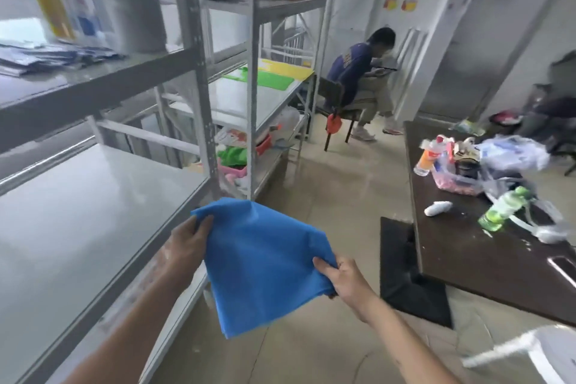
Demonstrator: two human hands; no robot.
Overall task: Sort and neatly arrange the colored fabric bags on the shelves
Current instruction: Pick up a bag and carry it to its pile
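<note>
A: Status on your hands?

B: Both are clamped on the blue fabric bag (265,262). Your left hand (187,243) pinches its upper corner at 9 o'clock of the cloth, and your right hand (343,277) grips the edge at 3 o'clock. The hands are apart, with the bag stretched between them.

A: Where's the bag relative to the shelving?

B: It's held in the air over the floor, just beside the front edge of the near grey shelf (93,212), which sits at your 9 o'clock. The bag's lower corner hangs loose towards 6 o'clock.

A: Other bags?

B: There are flat green and yellow pieces (268,78) on the second rack's shelf at 12 o'clock. Whether they're bags, you can't tell from here. A heap of coloured fabric (232,159) lies on the shelf below them.

A: Anything else around?

B: A dark table (467,246) stands at 3 o'clock with a green bottle (503,207) and plastic bags on it. A seated person (358,81) is at 1 o'clock, well apart from you.
</note>
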